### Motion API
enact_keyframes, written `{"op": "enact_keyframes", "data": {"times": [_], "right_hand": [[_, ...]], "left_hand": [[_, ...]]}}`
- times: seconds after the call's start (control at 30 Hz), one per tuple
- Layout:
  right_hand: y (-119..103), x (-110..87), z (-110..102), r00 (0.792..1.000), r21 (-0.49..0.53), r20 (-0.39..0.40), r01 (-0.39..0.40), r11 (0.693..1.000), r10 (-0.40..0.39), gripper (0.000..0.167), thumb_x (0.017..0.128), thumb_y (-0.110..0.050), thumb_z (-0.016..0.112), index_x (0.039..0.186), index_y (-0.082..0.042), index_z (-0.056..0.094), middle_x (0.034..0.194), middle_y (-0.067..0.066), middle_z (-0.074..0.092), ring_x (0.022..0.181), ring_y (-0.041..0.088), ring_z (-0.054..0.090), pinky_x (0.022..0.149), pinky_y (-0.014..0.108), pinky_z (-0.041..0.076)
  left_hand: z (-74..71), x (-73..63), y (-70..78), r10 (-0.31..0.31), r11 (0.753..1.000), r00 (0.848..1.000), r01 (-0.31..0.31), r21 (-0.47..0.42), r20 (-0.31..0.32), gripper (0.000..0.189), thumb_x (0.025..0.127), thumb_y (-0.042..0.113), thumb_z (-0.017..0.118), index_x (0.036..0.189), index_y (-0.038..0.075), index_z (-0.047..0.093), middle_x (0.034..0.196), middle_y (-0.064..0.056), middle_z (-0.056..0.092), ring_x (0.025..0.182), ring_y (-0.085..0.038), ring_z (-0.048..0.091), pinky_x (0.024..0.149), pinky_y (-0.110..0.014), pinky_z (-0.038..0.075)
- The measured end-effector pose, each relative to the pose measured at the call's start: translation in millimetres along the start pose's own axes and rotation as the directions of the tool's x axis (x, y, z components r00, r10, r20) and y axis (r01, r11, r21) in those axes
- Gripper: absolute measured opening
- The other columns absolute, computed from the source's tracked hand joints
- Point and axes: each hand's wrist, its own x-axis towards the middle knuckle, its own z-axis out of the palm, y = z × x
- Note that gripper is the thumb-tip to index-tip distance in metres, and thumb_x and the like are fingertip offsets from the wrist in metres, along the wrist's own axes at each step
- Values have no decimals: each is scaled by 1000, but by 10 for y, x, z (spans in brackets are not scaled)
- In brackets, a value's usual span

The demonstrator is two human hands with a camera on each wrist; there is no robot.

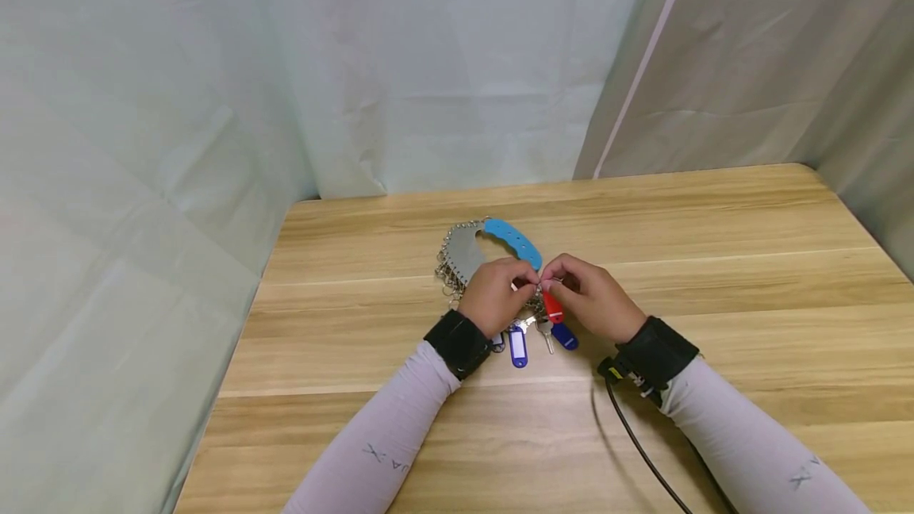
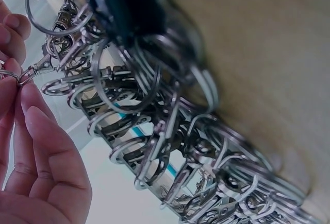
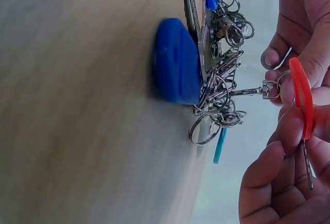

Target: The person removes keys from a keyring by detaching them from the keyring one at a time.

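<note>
In the head view, a grey metal key-holder plate [image 1: 466, 251] with a blue handle [image 1: 512, 240] lies on the table, its edge lined with snap clips and rings. My left hand [image 1: 497, 294] is over its near part and pinches a split ring on a swivel clip [image 3: 250, 91]. My right hand [image 1: 596, 301], close against the left, pinches a red key tag [image 1: 553, 308] at that ring. Below the red tag a key blade [image 3: 308, 167] sticks out in the right wrist view. Fingertips partly cover the ring.
Near the hands lie a blue key tag with a white label [image 1: 517, 347], a darker blue tag [image 1: 565, 336] and a silver key [image 1: 547, 333]. A black cable [image 1: 643, 450] runs from the right wristband. Curtains [image 1: 457, 62] hang behind the wooden table [image 1: 750, 276].
</note>
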Motion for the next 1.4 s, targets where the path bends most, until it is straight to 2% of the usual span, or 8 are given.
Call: {"op": "enact_keyframes", "data": {"times": [0.27, 0.83, 1.17, 1.4], "right_hand": [[-8, -2, 7, 1000, 4, -3, -17, 1000, 17, 10, 102, -16, 61, 107, -9, 64, 92, 7, 65, 75, 14, 54, 68, 25, 46], [16, -4, -7, 999, -8, -21, -47, 999, 47, 8, 100, -16, 63, 106, -10, 64, 88, 6, 63, 76, 19, 53, 67, 25, 44], [-4, -54, -113, 998, -17, -38, -47, 999, 46, 9, 102, -17, 61, 107, -11, 63, 89, 6, 62, 76, 18, 52, 66, 25, 44], [24, -128, -191, 996, -33, -68, -61, 998, 58, 8, 102, -17, 60, 106, -11, 63, 89, 5, 64, 74, 15, 54, 66, 26, 45]], "left_hand": [[12, -2, -12, 6, 1000, 1000, -6, -4, -3, 6, 94, 10, 70, 96, 13, 74, 93, -2, 73, 87, -13, 67, 78, -22, 54], [3, 4, 13, -25, 1000, 999, 25, 9, 19, 9, 95, 12, 69, 102, 12, 75, 97, -1, 74, 91, -14, 67, 83, -24, 54], [23, -6, -4, -49, 999, 999, 49, 19, 9, 6, 93, 12, 70, 97, 12, 75, 89, -1, 70, 82, -13, 63, 74, -20, 49], [20, 2, 6, -82, 996, 995, 80, 41, 51, 4, 91, 12, 71, 94, 12, 74, 86, -1, 69, 80, -12, 61, 72, -19, 48]]}}
